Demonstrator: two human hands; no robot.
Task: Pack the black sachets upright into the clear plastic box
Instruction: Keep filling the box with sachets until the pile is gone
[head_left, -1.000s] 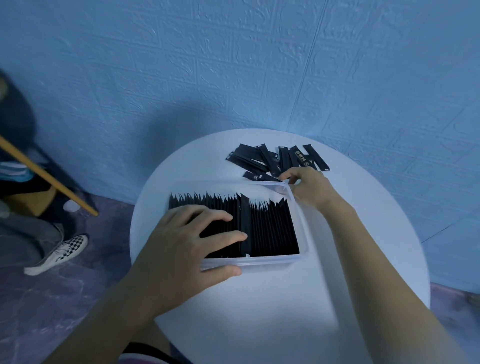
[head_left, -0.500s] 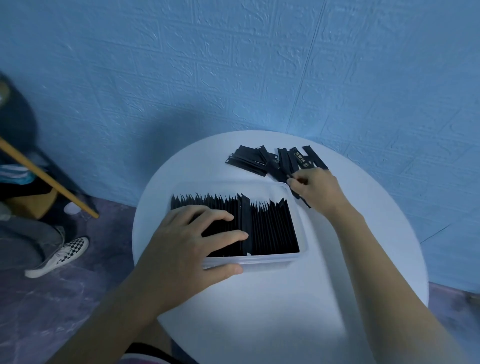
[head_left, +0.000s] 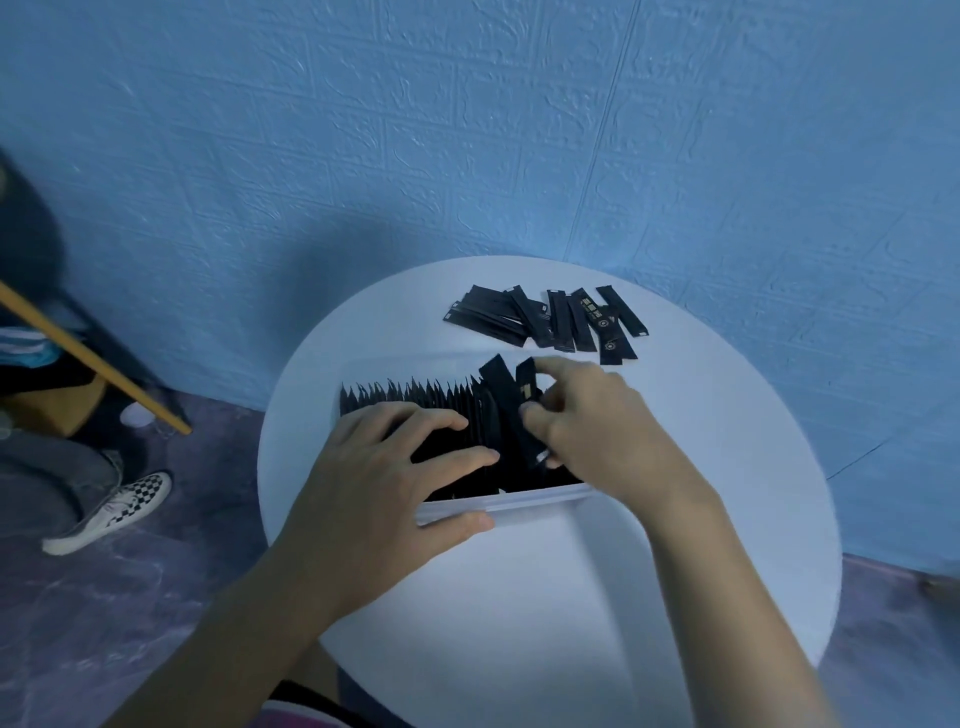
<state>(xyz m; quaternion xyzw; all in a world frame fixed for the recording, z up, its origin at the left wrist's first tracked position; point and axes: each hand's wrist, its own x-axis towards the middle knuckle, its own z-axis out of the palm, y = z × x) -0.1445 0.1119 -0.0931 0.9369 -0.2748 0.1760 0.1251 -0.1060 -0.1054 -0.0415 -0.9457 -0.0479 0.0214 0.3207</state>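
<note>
The clear plastic box (head_left: 519, 503) sits on the round white table (head_left: 571, 571), packed with a row of upright black sachets (head_left: 415, 397). My left hand (head_left: 384, 478) rests on the sachets with its fingers spread, the thumb against the box's front wall. Over the box's right end, my right hand (head_left: 592, 431) pinches black sachets (head_left: 506, 402), which tilt into the box. A loose pile of black sachets (head_left: 550, 319) lies flat on the table behind the box.
A blue textured wall (head_left: 467, 130) runs close behind the table. At the left, on the floor, are a person's leg and checkered shoe (head_left: 111, 512), a yellow stick (head_left: 93, 361) and dark furniture.
My right hand has left the loose pile with sachets in its fingers and moved toward me, over the box's right end. My left hand has stayed on the packed row.
</note>
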